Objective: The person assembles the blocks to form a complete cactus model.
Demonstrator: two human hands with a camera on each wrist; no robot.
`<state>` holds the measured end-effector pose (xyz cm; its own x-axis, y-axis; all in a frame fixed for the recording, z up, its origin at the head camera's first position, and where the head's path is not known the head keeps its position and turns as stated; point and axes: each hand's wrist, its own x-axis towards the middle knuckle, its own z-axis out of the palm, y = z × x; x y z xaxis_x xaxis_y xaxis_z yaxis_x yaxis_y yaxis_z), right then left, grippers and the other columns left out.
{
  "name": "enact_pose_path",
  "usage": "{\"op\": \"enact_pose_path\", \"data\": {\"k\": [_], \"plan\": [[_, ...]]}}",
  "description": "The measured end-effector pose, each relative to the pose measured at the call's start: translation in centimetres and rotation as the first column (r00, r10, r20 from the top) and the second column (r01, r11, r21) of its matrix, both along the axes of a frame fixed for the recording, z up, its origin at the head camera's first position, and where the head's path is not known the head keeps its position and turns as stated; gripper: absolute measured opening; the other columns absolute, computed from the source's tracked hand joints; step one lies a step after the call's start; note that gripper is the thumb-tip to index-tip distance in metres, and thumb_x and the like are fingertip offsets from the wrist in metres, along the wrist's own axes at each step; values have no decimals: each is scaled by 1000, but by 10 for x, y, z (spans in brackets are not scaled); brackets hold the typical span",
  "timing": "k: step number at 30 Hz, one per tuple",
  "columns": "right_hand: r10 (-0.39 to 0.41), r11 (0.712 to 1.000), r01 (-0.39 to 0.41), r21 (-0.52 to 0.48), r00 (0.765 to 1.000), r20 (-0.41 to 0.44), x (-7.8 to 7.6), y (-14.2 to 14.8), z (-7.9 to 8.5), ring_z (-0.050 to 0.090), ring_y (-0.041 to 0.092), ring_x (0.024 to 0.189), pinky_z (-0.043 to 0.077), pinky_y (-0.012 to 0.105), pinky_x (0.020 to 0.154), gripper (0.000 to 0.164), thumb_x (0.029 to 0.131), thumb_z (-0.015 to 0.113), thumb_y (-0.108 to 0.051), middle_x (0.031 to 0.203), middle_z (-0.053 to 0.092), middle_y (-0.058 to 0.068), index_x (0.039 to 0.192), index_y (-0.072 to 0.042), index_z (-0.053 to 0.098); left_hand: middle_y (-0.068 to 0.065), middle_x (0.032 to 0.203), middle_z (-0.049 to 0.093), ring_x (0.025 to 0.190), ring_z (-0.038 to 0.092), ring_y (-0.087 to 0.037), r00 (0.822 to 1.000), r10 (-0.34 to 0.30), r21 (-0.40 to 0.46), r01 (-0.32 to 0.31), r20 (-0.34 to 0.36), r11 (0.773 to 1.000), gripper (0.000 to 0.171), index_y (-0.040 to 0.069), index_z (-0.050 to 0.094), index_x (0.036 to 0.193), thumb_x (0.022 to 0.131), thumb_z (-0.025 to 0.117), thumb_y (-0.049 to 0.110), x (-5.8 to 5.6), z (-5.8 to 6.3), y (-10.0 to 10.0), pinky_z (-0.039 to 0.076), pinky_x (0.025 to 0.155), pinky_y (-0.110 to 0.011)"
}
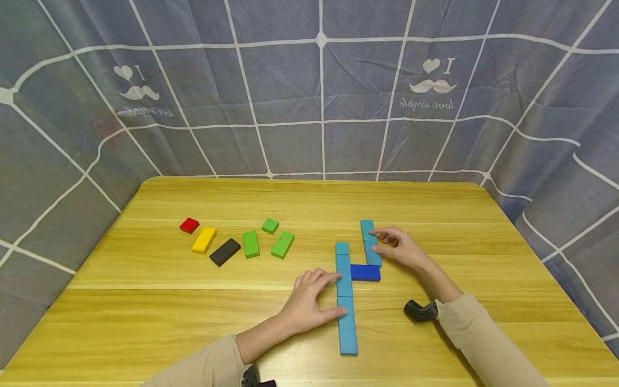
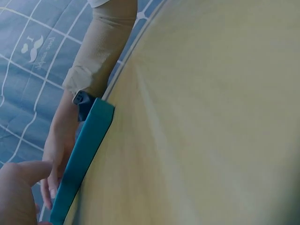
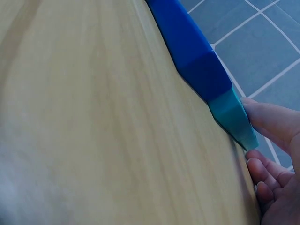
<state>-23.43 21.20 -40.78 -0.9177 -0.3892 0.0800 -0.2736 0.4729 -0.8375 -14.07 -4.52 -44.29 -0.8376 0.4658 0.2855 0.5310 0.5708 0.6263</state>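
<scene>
A column of light blue blocks (image 1: 344, 274) lies end to end on the table. My left hand (image 1: 307, 303) is at its left side, with the index fingertip and thumb tip resting on it, apart from each other. A dark blue block (image 1: 366, 273) lies crosswise against the column's right side. Beyond its right end lies a shorter, slightly slanted row of light blue blocks (image 1: 367, 231). My right hand (image 1: 400, 247) touches this row from the right with its thumb and index fingertip. The right wrist view shows the thumb beside the light blue block (image 3: 234, 117), which meets the dark blue one.
To the left on the wooden table (image 1: 145, 306) are several loose blocks: a red block (image 1: 189, 225), a yellow block (image 1: 204, 240), a black block (image 1: 224, 252) and three green ones, including a small green block (image 1: 270, 226). A grey curtain (image 1: 290, 107) hangs behind.
</scene>
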Motion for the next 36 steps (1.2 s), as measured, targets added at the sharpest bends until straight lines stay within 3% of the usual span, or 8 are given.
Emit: {"op": "enact_pose_path", "data": {"k": [5, 10, 14, 20, 25, 29, 36], "plan": [[8, 1000, -8, 9, 1000, 1, 0, 1, 0, 43, 34, 90, 37, 30, 77, 38, 84, 62, 0, 102, 48, 26, 118, 11, 53, 0, 96, 53, 86, 42, -12, 999, 35, 72, -34, -10, 997, 61, 13, 54, 125, 73, 73, 38, -9, 5, -12, 32, 77, -33], [17, 1000, -17, 8, 1000, 3, -2, 2, -2, 43, 33, 90, 37, 29, 76, 38, 84, 62, 0, 103, 48, 26, 119, 11, 53, -6, 101, 56, 93, 47, -21, 991, 120, 88, -115, -54, 989, 61, 9, 53, 126, 73, 75, 32, -27, 13, -35, 35, 82, -42], [17, 1000, -17, 12, 1000, 5, -2, 2, -2, 43, 31, 89, 37, 28, 75, 38, 84, 62, -1, 102, 49, 25, 119, 10, 53, -9, 107, 56, 99, 47, -26, 977, 191, 62, -186, -92, 981, 61, 8, 52, 126, 74, 75, 30, -42, 19, -63, 34, 86, -49], [21, 1000, -21, 16, 1000, 5, -3, 2, -2, 43, 31, 90, 37, 29, 76, 38, 84, 62, -2, 103, 49, 24, 119, 9, 53, -12, 113, 54, 102, 44, -30, 958, 254, 8, -255, -132, 967, 60, 9, 52, 126, 74, 75, 26, -59, 24, -115, 29, 86, -49], [21, 1000, -21, 14, 1000, 3, -3, 3, -3, 43, 30, 89, 37, 29, 76, 38, 84, 62, -1, 102, 49, 24, 119, 10, 53, -14, 122, 49, 105, 39, -33, 958, 246, -65, -258, -148, 964, 59, 9, 51, 127, 75, 74, 24, -66, 21, -157, 24, 85, -49], [23, 1000, -23, 13, 1000, 4, -3, 3, -3, 42, 30, 88, 37, 28, 75, 38, 84, 62, -1, 102, 48, 24, 119, 10, 53, -17, 125, 46, 107, 36, -36, 971, 213, -94, -224, -113, 970, 57, 9, 50, 127, 76, 72, 22, -69, 17, -185, 18, 86, -52], [23, 1000, -23, 21, 1000, 11, -4, 2, -2, 42, 30, 89, 36, 28, 75, 38, 84, 62, -2, 102, 48, 24, 120, 9, 53, -20, 126, 44, 111, 30, -40, 987, 159, -134, -161, -28, 978, 54, 5, 47, 130, 77, 62, 8, -70, 19, -211, 11, 89, -60]]}}
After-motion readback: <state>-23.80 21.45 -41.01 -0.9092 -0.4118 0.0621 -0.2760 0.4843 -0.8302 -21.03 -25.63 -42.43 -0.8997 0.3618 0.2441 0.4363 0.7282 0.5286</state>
